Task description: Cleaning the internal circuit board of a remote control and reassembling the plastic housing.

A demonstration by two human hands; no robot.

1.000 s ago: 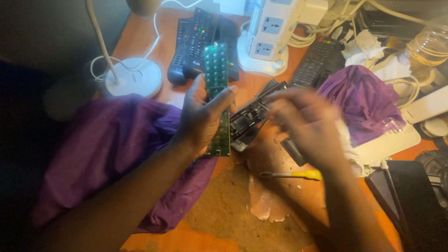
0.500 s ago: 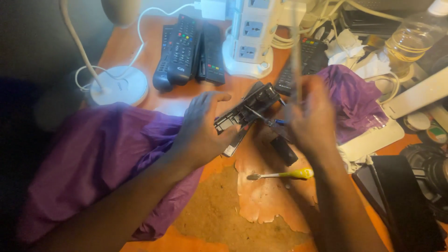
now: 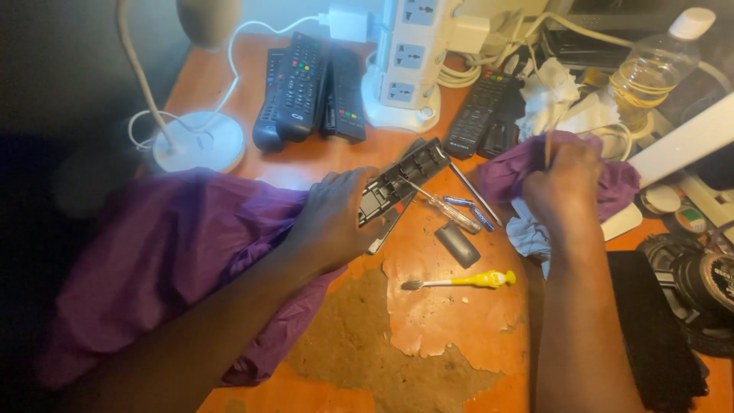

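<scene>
In the head view, the left hand [image 3: 330, 222] is gripping an opened remote shell [image 3: 401, 180], fingers curled round its near end, holding it tilted above the orange table [image 3: 229, 84]. The right hand [image 3: 566, 187] is closing its fingers on a thin stick [image 3: 547, 145] held upright over a purple cloth [image 3: 512, 172]. A clear-handled screwdriver [image 3: 447, 210], a small grey cover [image 3: 457, 245] and a yellow brush [image 3: 466, 281] are lying between the hands.

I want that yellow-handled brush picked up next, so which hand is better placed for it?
Probably the right hand: the yellow-handled brush lies nearer its side, though it seems to pinch a thin stick. The left hand grips the opened remote shell.
</scene>
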